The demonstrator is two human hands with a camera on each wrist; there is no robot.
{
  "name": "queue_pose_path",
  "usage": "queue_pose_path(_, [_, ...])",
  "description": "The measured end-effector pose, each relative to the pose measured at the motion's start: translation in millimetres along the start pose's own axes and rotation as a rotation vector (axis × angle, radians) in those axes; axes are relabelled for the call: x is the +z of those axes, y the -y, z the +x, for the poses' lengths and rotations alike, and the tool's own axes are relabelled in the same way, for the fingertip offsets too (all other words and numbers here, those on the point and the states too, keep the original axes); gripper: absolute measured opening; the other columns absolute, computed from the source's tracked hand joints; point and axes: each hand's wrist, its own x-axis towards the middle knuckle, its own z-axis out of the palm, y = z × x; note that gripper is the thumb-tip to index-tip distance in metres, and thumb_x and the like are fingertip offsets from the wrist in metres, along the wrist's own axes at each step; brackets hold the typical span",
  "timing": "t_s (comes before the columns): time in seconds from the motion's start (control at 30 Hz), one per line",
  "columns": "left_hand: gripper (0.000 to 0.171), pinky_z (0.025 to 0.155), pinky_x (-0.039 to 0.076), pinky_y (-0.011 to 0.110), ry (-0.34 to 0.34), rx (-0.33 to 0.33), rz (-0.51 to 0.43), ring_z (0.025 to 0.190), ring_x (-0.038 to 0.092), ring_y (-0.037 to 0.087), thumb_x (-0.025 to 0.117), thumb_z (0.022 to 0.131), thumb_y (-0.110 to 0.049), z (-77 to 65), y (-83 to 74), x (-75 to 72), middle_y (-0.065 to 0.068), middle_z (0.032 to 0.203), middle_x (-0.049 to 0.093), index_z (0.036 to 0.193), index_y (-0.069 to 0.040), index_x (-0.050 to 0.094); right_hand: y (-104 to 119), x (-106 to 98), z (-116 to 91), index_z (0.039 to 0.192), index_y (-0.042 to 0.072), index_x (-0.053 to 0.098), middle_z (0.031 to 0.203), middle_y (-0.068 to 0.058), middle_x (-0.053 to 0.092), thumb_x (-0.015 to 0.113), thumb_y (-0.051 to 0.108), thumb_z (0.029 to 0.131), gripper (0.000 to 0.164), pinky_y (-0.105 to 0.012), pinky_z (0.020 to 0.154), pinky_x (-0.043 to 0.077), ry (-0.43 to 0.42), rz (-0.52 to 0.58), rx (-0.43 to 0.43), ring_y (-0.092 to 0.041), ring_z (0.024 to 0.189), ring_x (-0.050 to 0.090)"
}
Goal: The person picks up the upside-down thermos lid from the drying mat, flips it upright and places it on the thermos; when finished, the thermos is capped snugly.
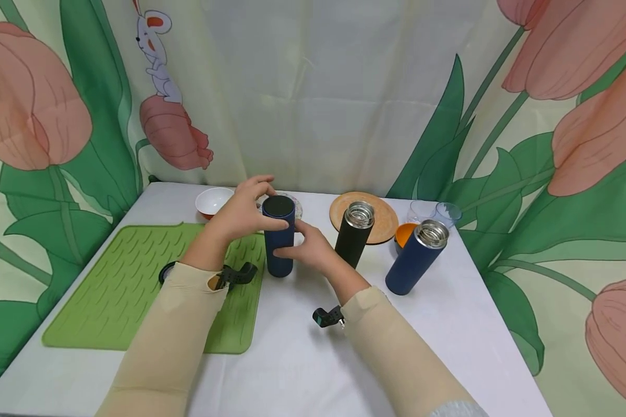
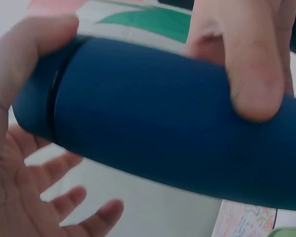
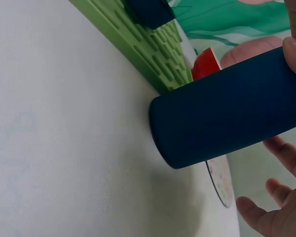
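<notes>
A dark blue thermos bottle (image 1: 279, 255) with a black-topped lid (image 1: 279, 206) stands nearly upright between both hands, at the right edge of the green mat. The left hand (image 1: 240, 214) grips the lid from the left, its thumb across the front. From the right, the right hand (image 1: 313, 248) holds the body lower down, thumb in front. In the left wrist view the lid (image 2: 37, 98) sits on the bottle with a dark seam between them. Some left fingers (image 2: 96, 215) spread away below it. The right wrist view shows the bottle's base (image 3: 163, 136) over the white cloth.
A lidless black thermos (image 1: 352, 237) and a second lidless blue thermos (image 1: 416, 260) stand to the right. Behind are a white bowl (image 1: 214, 201), a round wooden board (image 1: 386, 217), an orange bowl (image 1: 404, 233) and clear glasses (image 1: 447, 213). The green mat (image 1: 135, 289) covers the left.
</notes>
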Motion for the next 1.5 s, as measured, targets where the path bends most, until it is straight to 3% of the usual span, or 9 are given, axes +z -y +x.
queue_pose_path(0.17, [0.058, 0.119, 0.043, 0.061, 0.094, 0.015, -0.093, 0.16, 0.031, 0.041, 0.087, 0.087, -0.028, 4.7, 10.1, -3.5, 0.002, 0.177, 0.027, 0.134, -0.006, 0.061, 1, 2, 0, 0.152, 0.04, 0.055, 0.153, 0.003, 0.06, 0.09, 0.04, 0.084, 0.076, -0.058, 0.116, 0.046, 0.003, -0.003, -0.017, -0.028, 0.147, 0.051])
queue_pose_path(0.27, [0.072, 0.122, 0.037, 0.066, 0.086, -0.023, -0.037, 0.162, 0.024, 0.044, 0.084, 0.09, -0.033, 1.9, 9.3, 0.0, 0.006, 0.179, 0.021, 0.148, -0.004, 0.055, 2, 2, 0, 0.152, 0.038, 0.054, 0.151, 0.003, 0.062, 0.09, 0.04, 0.085, 0.076, -0.057, 0.115, 0.047, 0.0, -0.018, -0.022, -0.028, 0.145, 0.053])
queue_pose_path(0.37, [0.089, 0.12, 0.038, 0.068, -0.052, -0.116, 0.11, 0.163, 0.015, 0.046, 0.083, 0.087, -0.054, -4.7, 0.9, 15.1, 0.011, 0.179, 0.013, 0.152, -0.001, 0.053, 2, 2, 0, 0.152, 0.033, 0.055, 0.153, 0.001, 0.06, 0.089, 0.041, 0.085, 0.076, -0.057, 0.115, 0.047, -0.006, -0.042, -0.014, -0.029, 0.146, 0.052])
queue_pose_path(0.5, [0.094, 0.113, 0.045, 0.065, -0.348, -0.217, 0.263, 0.159, 0.019, 0.047, 0.076, 0.079, -0.076, -12.0, -13.8, 42.6, 0.019, 0.175, 0.02, 0.128, 0.002, 0.064, 1, 2, 0, 0.152, 0.033, 0.056, 0.154, 0.002, 0.06, 0.09, 0.039, 0.086, 0.075, -0.056, 0.115, 0.048, -0.016, -0.077, -0.032, -0.028, 0.146, 0.053])
queue_pose_path(0.63, [0.081, 0.11, 0.045, 0.062, -0.506, -0.167, 0.278, 0.152, 0.025, 0.043, 0.075, 0.08, -0.074, -13.3, -15.1, 52.4, 0.018, 0.168, 0.033, 0.109, 0.002, 0.069, -2, 3, 1, 0.153, 0.039, 0.053, 0.154, 0.005, 0.06, 0.089, 0.038, 0.087, 0.075, -0.054, 0.117, 0.047, -0.012, -0.085, -0.071, -0.024, 0.147, 0.052])
queue_pose_path(0.9, [0.053, 0.117, 0.04, 0.064, -0.406, 0.061, 0.081, 0.159, 0.019, 0.036, 0.088, 0.08, -0.049, -3.3, 6.4, 42.7, 0.008, 0.168, 0.039, 0.098, -0.002, 0.072, 2, 1, -1, 0.153, 0.037, 0.055, 0.159, 0.005, 0.055, 0.089, 0.041, 0.086, 0.076, -0.055, 0.123, 0.039, -0.027, -0.126, -0.061, -0.027, 0.156, 0.041])
queue_pose_path(1.07, [0.042, 0.122, 0.032, 0.066, -0.309, 0.119, -0.012, 0.161, 0.02, 0.032, 0.089, 0.081, -0.039, 0.1, 19.6, 35.8, 0.002, 0.168, 0.042, 0.09, -0.005, 0.067, 4, 5, 1, 0.152, 0.036, 0.056, 0.16, 0.001, 0.053, 0.09, 0.044, 0.085, 0.076, -0.059, 0.124, 0.036, -0.032, -0.176, -0.052, -0.035, 0.157, 0.034])
queue_pose_path(1.33, [0.069, 0.122, 0.031, 0.066, -0.316, 0.006, 0.064, 0.159, 0.02, 0.039, 0.087, 0.083, -0.05, -9.9, 16.8, 41.6, 0.008, 0.169, 0.039, 0.123, 0.003, 0.069, 4, 6, 0, 0.155, 0.033, 0.053, 0.162, 0.001, 0.053, 0.088, 0.047, 0.086, 0.078, -0.06, 0.123, 0.036, -0.033, -0.206, -0.028, -0.036, 0.156, 0.036])
queue_pose_path(1.5, [0.083, 0.121, 0.03, 0.067, -0.372, -0.116, 0.139, 0.155, 0.026, 0.046, 0.089, 0.083, -0.052, -44.8, 11.1, 55.1, 0.017, 0.165, 0.042, 0.145, -0.003, 0.061, 4, 4, -1, 0.146, 0.029, 0.061, 0.151, -0.001, 0.063, 0.086, 0.048, 0.087, 0.067, -0.059, 0.121, 0.037, -0.067, -0.21, -0.058, -0.035, 0.15, 0.042])
